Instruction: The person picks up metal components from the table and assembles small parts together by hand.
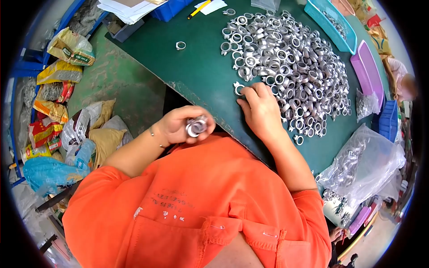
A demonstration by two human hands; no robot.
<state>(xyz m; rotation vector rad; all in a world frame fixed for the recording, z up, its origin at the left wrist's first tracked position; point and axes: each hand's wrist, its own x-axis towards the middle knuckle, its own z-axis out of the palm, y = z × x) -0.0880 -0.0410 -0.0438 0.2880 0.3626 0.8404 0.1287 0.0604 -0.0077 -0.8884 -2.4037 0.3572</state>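
My left hand [190, 125] is held off the table's near edge, fingers curled around several silver metal ring clamps [195, 127]. On the green tabletop, my right hand [261, 107] has its fingertips at a single ring clamp [238, 88] by the left side of a big heap of ring clamps [290, 62]. Thumb and index finger touch or nearly touch that ring; whether they grip it I cannot tell. One more ring clamp [180, 45] lies apart at the upper left of the table.
A turquoise basket [330, 24], a purple basket [368, 73] and a blue bin [388, 120] line the far right. A clear plastic bag [362, 161] of metal parts sits at the right. A yellow pencil [199, 9] lies at the back. Filled sacks [82, 125] stand along the left floor. Another person [400, 80] is at far right.
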